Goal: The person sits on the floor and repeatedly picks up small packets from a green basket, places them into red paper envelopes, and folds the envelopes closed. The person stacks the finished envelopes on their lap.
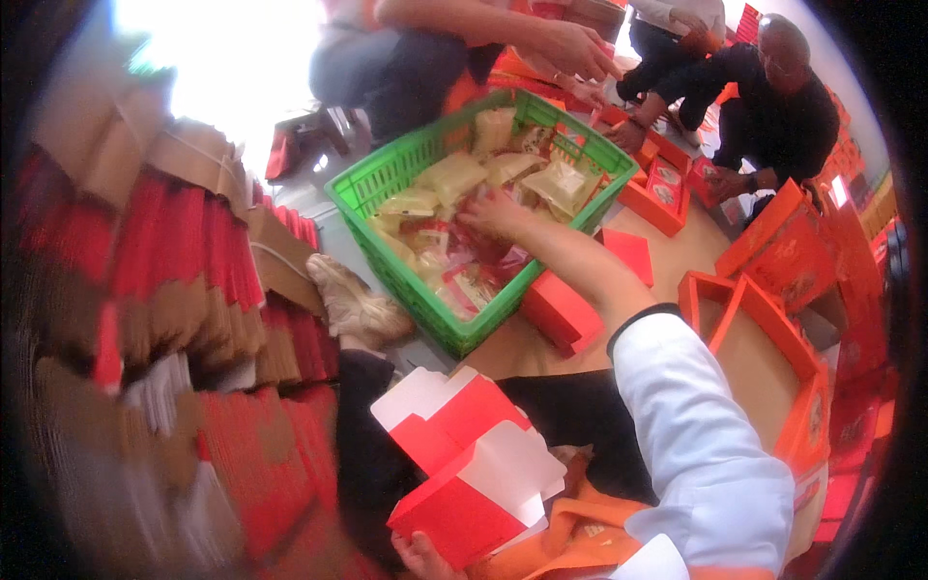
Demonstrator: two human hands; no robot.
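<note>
My left hand is closed on the lower edge of a red carton with white inner flaps standing open, held over my lap. My right arm stretches across to a green plastic basket. Down among the packets in it rests my right hand, its fingertips blurred and partly hidden, so whether it grips one cannot be told. Pale yellowish clear packets fill the far and left side of the basket. Packets with red and white print lie at the near side, around and below my right hand.
Tall stacks of flattened red and brown cartons rise on the left. A closed red box lies beside the basket. Orange trays stand at right. Across from me, a person in dark clothes handles red boxes; another person's hand reaches above the basket.
</note>
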